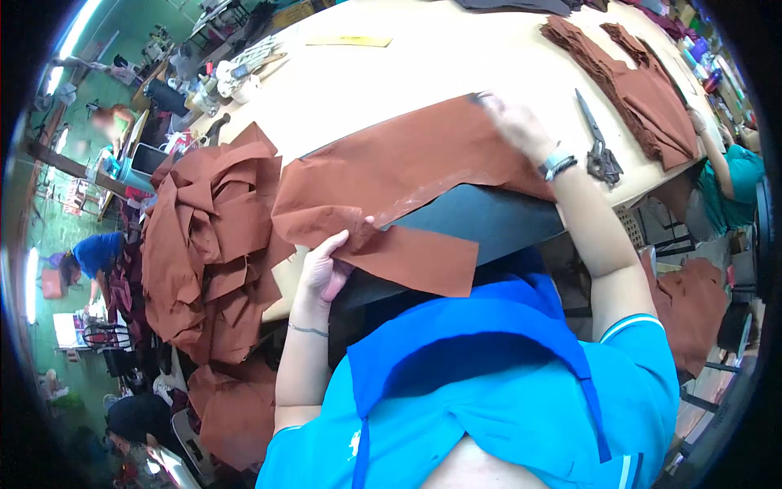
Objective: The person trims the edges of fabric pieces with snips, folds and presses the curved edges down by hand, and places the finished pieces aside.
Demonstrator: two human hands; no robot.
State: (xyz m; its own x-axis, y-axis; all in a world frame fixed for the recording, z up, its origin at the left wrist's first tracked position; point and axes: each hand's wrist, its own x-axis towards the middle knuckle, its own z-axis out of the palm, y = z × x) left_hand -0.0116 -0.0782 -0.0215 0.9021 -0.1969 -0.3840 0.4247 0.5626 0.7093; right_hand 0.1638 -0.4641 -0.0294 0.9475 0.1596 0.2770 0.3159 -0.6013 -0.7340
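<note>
A brown cloth piece (pixel 399 159) lies across a dark board (pixel 481 220) at the table's near edge, with pale marks along its lower side. My left hand (pixel 326 265) grips the folded near part of the cloth, thumb on top. A strip of the same cloth reaches right from that hand. At the cloth's far right corner is my right hand (pixel 513 122), fingers curled and blurred around something small and dark that I cannot make out. Large scissors (pixel 599 143) lie on the table to the right of my right hand.
A heap of brown cloth (pixel 212 244) is at the left. Stacked brown pieces (pixel 635 90) lie at the right, near a person in teal (pixel 733 179). A yellow strip (pixel 349 41) rests on the pale table (pixel 456 57). Other people are at the far left.
</note>
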